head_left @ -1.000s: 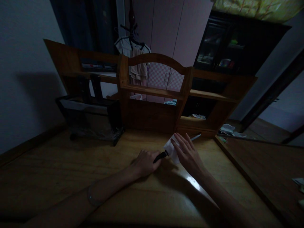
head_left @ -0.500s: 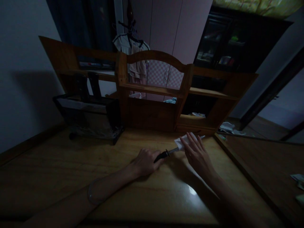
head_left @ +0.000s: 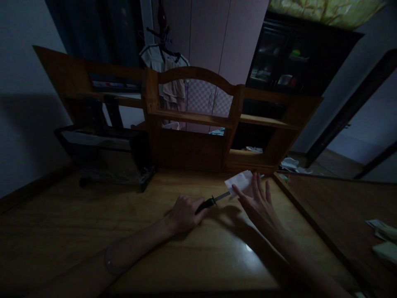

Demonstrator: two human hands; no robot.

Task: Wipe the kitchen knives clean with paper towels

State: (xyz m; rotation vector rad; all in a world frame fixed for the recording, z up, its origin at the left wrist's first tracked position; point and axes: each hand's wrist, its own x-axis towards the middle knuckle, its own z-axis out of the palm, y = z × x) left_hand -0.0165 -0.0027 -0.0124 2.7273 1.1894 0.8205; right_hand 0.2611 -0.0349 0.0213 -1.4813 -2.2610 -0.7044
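- Left hand (head_left: 185, 212): fingers curled closed around the black handle (head_left: 205, 204), just above the tabletop (head_left: 139, 252); this grip presumably steadies the tool.
- Metal shaft (head_left: 222, 195): extends from the handle, angled away and to the right; its far end shows past the white sheet (head_left: 240, 182).
- Right hand (head_left: 259, 203): fingers extended and spread, touching the sheet over the shaft; whether they pinch it cannot be told. The sheet probably separates skin from metal.
- Holder (head_left: 99, 142): stands at left rear, two black-handled utensils (head_left: 113, 112) upright in it, likely for easy grasping.
- Wooden shelf unit (head_left: 192, 114): behind the tabletop.
- Markings: no brand, label or writing is legible.
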